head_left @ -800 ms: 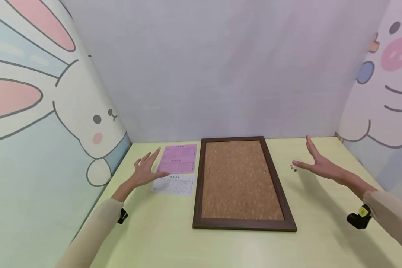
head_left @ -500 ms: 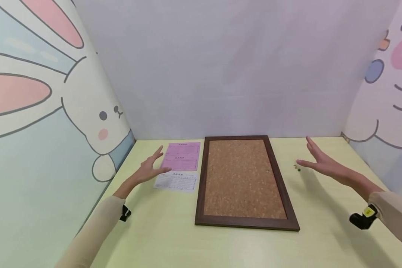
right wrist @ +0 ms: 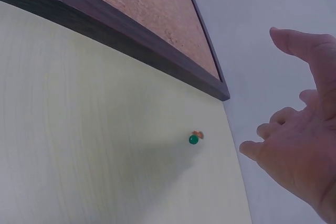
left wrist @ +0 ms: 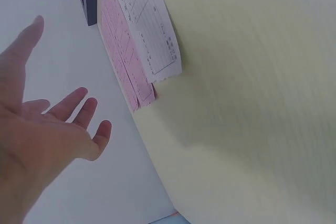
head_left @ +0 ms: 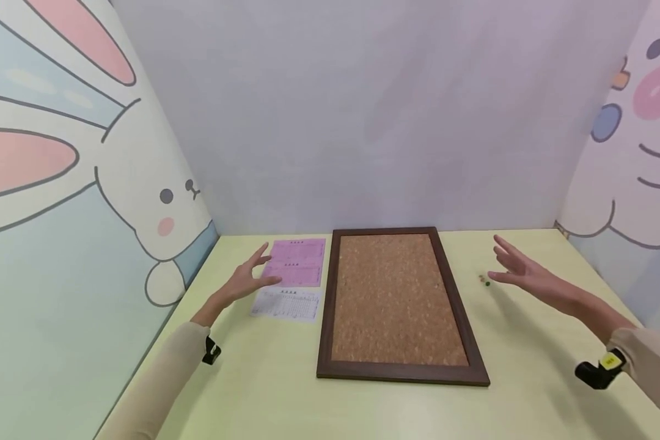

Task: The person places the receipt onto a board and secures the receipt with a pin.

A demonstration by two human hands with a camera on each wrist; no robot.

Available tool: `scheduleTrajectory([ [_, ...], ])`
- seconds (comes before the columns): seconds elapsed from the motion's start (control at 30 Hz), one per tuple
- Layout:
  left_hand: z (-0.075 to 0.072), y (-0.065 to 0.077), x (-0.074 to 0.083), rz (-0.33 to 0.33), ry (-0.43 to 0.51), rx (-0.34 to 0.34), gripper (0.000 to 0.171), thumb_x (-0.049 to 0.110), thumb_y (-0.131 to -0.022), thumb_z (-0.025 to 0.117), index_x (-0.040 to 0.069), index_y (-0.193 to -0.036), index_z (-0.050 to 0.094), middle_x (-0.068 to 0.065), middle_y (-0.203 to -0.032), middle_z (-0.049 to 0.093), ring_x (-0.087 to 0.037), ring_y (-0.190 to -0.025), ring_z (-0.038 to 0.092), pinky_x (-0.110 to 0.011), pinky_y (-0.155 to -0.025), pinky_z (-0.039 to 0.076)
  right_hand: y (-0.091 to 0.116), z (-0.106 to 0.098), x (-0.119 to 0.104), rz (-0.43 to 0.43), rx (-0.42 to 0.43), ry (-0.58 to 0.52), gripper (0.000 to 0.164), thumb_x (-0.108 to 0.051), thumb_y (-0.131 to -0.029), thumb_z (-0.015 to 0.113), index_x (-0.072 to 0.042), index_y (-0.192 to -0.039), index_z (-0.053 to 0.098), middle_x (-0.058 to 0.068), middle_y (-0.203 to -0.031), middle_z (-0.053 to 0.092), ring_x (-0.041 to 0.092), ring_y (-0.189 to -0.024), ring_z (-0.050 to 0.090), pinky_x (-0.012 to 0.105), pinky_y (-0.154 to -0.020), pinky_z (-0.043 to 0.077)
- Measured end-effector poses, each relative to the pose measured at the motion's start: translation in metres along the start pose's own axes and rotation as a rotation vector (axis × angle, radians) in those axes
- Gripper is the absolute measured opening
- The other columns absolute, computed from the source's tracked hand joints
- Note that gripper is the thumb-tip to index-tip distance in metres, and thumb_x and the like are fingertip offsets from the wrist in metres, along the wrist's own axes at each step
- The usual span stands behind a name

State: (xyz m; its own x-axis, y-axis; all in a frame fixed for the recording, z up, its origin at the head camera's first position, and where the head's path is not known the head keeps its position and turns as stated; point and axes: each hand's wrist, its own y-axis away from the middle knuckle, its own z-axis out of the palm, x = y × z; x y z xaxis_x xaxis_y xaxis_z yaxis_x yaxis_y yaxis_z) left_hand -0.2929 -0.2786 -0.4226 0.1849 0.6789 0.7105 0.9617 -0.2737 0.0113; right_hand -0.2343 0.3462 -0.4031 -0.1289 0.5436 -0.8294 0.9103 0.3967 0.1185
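Note:
My left hand [head_left: 241, 283] hovers with spread, relaxed fingers near the pink printed sheet [head_left: 308, 264] and the white printed form [head_left: 294, 304] on the table. Nothing is in its grasp; the left wrist view shows the bare palm [left wrist: 50, 137]. On the other side, my right hand [head_left: 530, 281] is raised, thumb apart from loosely bent fingers, and holds nothing. Just beyond its thumb lie a few tiny coloured pieces, one a round green one [right wrist: 193, 139] beside an orange one [right wrist: 198, 134]. Between the hands lies a cork board [head_left: 396, 299] in a dark brown frame.
The pale yellow table [head_left: 253, 391] meets a whitish back wall [head_left: 374, 122]. A side panel with a rabbit drawing [head_left: 143, 226] bounds the left, and one with a pig drawing [head_left: 610, 177] the right. Black wrist cameras hang below both sleeves.
My right hand's fingers have bent and spread apart a little, and its fingertips have lowered slightly. The left hand stays nearly where it was. The head view has shifted slightly.

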Motion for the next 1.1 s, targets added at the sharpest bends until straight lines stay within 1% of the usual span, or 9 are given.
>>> scheduleTrajectory([
  [0.2, 0.011, -0.019, -0.016, -0.014, 0.057, -0.031, 0.092, 0.04, -0.086, 0.067, 0.023, -0.154, 0.007, -0.017, -0.149, 0.036, -0.038, -0.137, 0.031, -0.06, -0.104, 0.029, 0.007, 0.012, 0.011, 0.018, -0.045, -0.038, 0.071, -0.028, -0.102, 0.041, -0.047, -0.147, -0.01, 0.01, -0.159, 0.0, 0.043, -0.142, 0.006, 0.071, -0.095, 0.025],
  [0.37, 0.013, -0.034, -0.024, -0.048, 0.074, 0.005, 0.09, 0.034, -0.087, 0.068, 0.018, -0.154, 0.01, -0.019, -0.148, 0.035, -0.039, -0.135, 0.031, -0.057, -0.102, 0.033, 0.006, 0.016, 0.008, -0.001, -0.062, -0.041, 0.069, -0.027, -0.102, 0.042, -0.046, -0.148, -0.006, 0.013, -0.159, 0.003, 0.046, -0.14, 0.01, 0.073, -0.092, 0.026],
  [0.43, 0.011, -0.038, -0.027, -0.061, 0.074, 0.023, 0.091, 0.034, -0.087, 0.068, 0.017, -0.154, 0.01, -0.02, -0.148, 0.033, -0.04, -0.135, 0.03, -0.058, -0.102, 0.032, 0.005, 0.016, 0.006, -0.006, -0.063, -0.035, 0.069, -0.026, -0.102, 0.042, -0.046, -0.148, -0.005, 0.012, -0.159, 0.005, 0.043, -0.141, 0.012, 0.071, -0.093, 0.028],
  [0.53, 0.008, -0.046, -0.031, -0.093, 0.077, 0.053, 0.093, 0.034, -0.086, 0.069, 0.016, -0.154, 0.009, -0.022, -0.149, 0.029, -0.04, -0.134, 0.029, -0.058, -0.104, 0.031, 0.004, 0.015, 0.005, -0.015, -0.066, -0.029, 0.068, -0.026, -0.102, 0.042, -0.044, -0.149, -0.004, 0.008, -0.159, 0.009, 0.02, -0.141, 0.024, 0.06, -0.097, 0.034],
  [0.6, 0.006, -0.051, -0.034, -0.119, 0.076, 0.068, 0.094, 0.035, -0.086, 0.069, 0.015, -0.154, 0.007, -0.023, -0.149, 0.028, -0.04, -0.133, 0.03, -0.057, -0.104, 0.03, 0.003, 0.015, 0.005, -0.019, -0.078, -0.061, 0.067, -0.024, -0.102, 0.041, -0.044, -0.149, -0.002, 0.006, -0.159, 0.01, 0.003, -0.136, 0.03, 0.044, -0.098, 0.039],
  [0.67, 0.005, -0.058, -0.038, -0.145, 0.078, 0.075, 0.094, 0.034, -0.086, 0.069, 0.015, -0.154, 0.006, -0.024, -0.149, 0.027, -0.039, -0.131, 0.031, -0.056, -0.105, 0.03, 0.001, 0.014, 0.005, -0.029, -0.097, -0.103, 0.066, -0.022, -0.103, 0.04, -0.042, -0.15, -0.002, 0.005, -0.159, 0.01, -0.011, -0.128, 0.033, 0.028, -0.095, 0.042],
  [0.77, 0.004, -0.067, -0.043, -0.186, 0.081, 0.078, 0.092, 0.033, -0.088, 0.067, 0.014, -0.154, 0.005, -0.025, -0.148, 0.028, -0.038, -0.129, 0.034, -0.055, -0.106, 0.03, 0.0, 0.014, 0.006, -0.037, -0.121, -0.166, 0.065, -0.02, -0.103, 0.038, -0.039, -0.151, -0.002, 0.007, -0.16, 0.009, -0.012, -0.127, 0.036, 0.016, -0.09, 0.041],
  [1.0, 0.002, -0.086, -0.05, -0.287, 0.029, 0.114, 0.087, 0.034, -0.09, 0.063, -0.002, -0.15, 0.011, -0.032, -0.142, 0.03, -0.044, -0.131, 0.032, -0.055, -0.109, 0.028, -0.004, 0.015, 0.008, -0.006, -0.162, -0.229, 0.064, -0.018, -0.103, 0.037, -0.041, -0.15, 0.001, 0.014, -0.159, 0.008, -0.01, -0.129, 0.036, 0.016, -0.093, 0.04],
  [1.1, 0.001, -0.095, -0.053, -0.314, 0.021, 0.104, 0.085, 0.033, -0.09, 0.064, -0.006, -0.148, 0.015, -0.033, -0.143, 0.028, -0.045, -0.133, 0.031, -0.054, -0.109, 0.028, -0.007, 0.015, 0.01, -0.04, -0.199, -0.291, 0.064, -0.012, -0.104, 0.033, -0.037, -0.152, -0.001, 0.014, -0.159, 0.007, -0.008, -0.131, 0.035, 0.019, -0.097, 0.041],
])
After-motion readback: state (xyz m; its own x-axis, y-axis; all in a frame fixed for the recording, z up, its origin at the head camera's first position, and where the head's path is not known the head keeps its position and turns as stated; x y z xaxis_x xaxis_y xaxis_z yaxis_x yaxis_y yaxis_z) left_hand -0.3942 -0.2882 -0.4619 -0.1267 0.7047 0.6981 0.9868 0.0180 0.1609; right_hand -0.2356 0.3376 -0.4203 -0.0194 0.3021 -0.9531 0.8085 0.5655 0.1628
